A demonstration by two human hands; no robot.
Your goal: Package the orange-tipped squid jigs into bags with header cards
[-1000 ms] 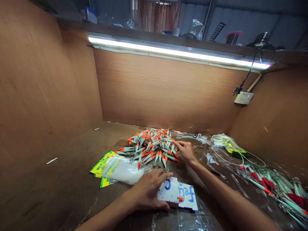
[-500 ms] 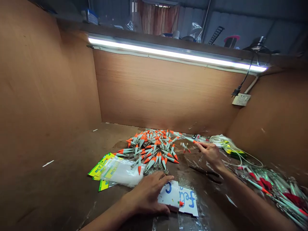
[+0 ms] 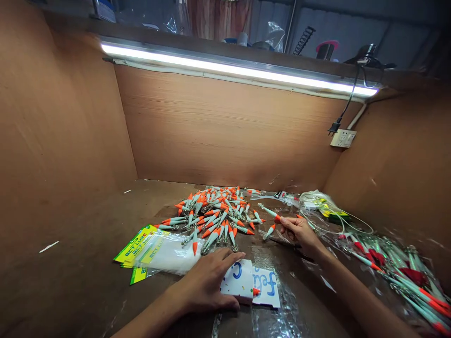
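Orange-tipped lure [image 3: 270, 212] in right hand [image 3: 302, 233]

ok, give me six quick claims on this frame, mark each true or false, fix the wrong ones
1. The right hand holds a lure by its orange end. True.
2. The packets lie right of the lure pile. False: they lie to its left.
3. The plug hangs outside the socket. True.
4. The left hand is on the lure pile. False: it grips the white block.
5. An orange tip shows at the white block's right edge. True.
6. The tube light is off. False: it is lit.
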